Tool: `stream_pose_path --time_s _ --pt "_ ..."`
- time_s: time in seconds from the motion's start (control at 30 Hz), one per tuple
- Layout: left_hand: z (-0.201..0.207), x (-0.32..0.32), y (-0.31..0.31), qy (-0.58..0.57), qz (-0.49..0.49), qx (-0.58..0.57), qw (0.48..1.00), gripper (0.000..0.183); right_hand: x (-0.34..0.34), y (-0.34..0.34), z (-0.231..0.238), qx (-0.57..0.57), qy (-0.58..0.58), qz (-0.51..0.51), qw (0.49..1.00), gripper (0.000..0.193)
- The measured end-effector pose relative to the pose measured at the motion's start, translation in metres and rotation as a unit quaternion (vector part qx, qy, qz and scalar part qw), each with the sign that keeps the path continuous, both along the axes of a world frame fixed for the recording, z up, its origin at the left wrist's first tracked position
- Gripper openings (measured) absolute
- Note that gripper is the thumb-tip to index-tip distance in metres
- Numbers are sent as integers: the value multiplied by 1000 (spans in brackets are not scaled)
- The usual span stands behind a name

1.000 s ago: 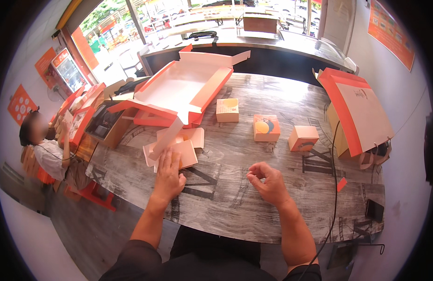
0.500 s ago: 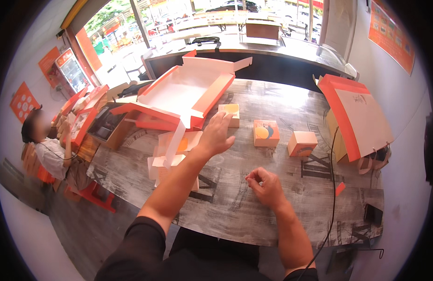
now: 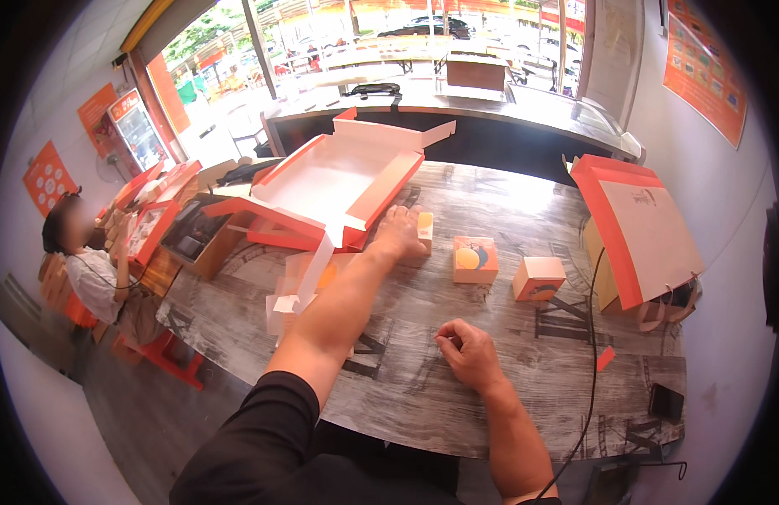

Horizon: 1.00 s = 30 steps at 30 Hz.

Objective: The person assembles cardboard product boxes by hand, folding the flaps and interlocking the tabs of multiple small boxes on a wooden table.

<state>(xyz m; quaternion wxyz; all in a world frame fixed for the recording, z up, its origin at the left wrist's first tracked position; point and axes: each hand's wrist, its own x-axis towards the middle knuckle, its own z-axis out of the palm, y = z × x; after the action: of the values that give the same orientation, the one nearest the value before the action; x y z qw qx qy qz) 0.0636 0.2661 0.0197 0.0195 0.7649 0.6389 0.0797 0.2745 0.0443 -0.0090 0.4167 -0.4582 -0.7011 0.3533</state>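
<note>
My left hand (image 3: pixel 398 234) is closed over the left side of a small carton (image 3: pixel 424 237), whose orange and yellow printed side shows past the fingers. To its right stand two more upright cartons, one with a yellow circle (image 3: pixel 475 259) and one with a pale top (image 3: pixel 539 279). Near the front of the table my right hand (image 3: pixel 471 354) rests with its fingers loosely curled in, and nothing shows in them. Under my left forearm, partly hidden, lie unfolded pale carton pieces (image 3: pixel 293 282).
A large open orange and white box (image 3: pixel 330 172) lies at the back left. An orange-lidded box (image 3: pixel 638 223) stands at the right. A black cable (image 3: pixel 593 353) crosses the table near a dark flat object (image 3: pixel 666 403). Another person (image 3: pixel 90 261) sits at the far left.
My left hand has come down from above the left carton, its fingers bending onto it. The right hand has hardly moved. The whole view has shifted slightly.
</note>
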Motion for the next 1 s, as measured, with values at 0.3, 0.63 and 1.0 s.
stream_pose_path --time_s 0.3,0.63,1.0 --pt "-6 32 -83 -78 -112 -5 991 90 2 7 -12 -19 69 -98 993 13" --pt "-50 40 -172 -398 -100 116 905 109 2 13 -24 -1 156 -145 977 40" --pt "-41 9 -187 -646 -100 -70 753 45 5 11 -15 -53 154 -111 980 43"
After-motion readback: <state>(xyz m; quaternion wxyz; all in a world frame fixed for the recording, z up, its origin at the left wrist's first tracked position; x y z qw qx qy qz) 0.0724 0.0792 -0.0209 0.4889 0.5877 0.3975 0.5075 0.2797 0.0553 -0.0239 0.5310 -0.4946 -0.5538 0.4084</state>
